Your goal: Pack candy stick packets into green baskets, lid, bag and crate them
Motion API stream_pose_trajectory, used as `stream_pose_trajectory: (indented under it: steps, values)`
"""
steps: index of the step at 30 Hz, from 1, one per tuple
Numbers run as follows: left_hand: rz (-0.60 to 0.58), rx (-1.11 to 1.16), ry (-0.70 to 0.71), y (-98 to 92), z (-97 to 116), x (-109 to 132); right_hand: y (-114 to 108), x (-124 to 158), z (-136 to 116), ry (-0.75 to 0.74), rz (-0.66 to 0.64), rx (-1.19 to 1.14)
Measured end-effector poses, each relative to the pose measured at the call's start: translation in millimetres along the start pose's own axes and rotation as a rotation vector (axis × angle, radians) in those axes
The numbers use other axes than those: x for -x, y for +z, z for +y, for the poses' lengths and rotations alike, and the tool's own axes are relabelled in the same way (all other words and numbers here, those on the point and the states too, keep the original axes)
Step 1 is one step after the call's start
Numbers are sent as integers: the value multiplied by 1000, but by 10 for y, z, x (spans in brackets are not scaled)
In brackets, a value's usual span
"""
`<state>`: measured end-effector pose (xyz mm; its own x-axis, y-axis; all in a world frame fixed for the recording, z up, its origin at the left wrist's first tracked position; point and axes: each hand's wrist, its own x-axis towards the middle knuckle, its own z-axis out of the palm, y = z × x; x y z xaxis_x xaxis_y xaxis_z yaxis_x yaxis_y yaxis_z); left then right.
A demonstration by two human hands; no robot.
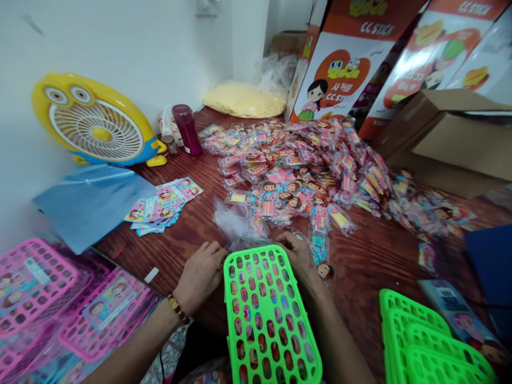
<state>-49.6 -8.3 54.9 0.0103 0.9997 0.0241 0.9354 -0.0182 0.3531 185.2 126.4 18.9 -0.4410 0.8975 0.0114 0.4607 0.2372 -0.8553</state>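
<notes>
A bright green perforated plastic basket (267, 309) is tilted toward me in the lower middle, with colourful packets showing through its holes. My left hand (204, 272) is closed at its far left corner, a beaded bracelet on the wrist. At the opposite far corner, my right hand (298, 256) curls around the edge, its fingertips partly hidden. Crumpled clear plastic (234, 226) lies just beyond the basket, between the hands. Past it spreads a large heap of small clear-wrapped packets (292, 160) with cartoon labels.
Pink baskets (108, 312) with cartoon cards are stacked at lower left, green baskets (432, 341) at lower right. Cards (164, 205), a blue sheet (94, 197), a yellow fan (100, 125) and a purple bottle (187, 130) occupy the left. Printed cartons (340, 69) and an open cardboard box (444, 138) stand behind.
</notes>
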Motion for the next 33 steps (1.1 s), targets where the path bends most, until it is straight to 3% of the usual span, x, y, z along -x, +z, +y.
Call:
stream_pose_trajectory:
  steps: [9, 13, 18, 25, 28, 33]
  values:
    - [57, 21, -137, 25, 52, -123, -18, 18, -131, -208, 31, 49]
    - [129, 44, -104, 40, 27, -132, -51, 52, -110, -290, 86, 75]
    - [184, 404, -100, 15, -42, -94, -135, 111, -166, -315, 114, 165]
    - [-54, 1092, -314, -113, -35, -177, -103, 81, -244, -167, 125, 45]
    - [-108, 1174, -334, -113, -22, -192, -118, 108, -257, -136, 155, 5]
    - [-134, 1212, -311, -94, -39, -153, -180, 272, -232, -233, 205, 148]
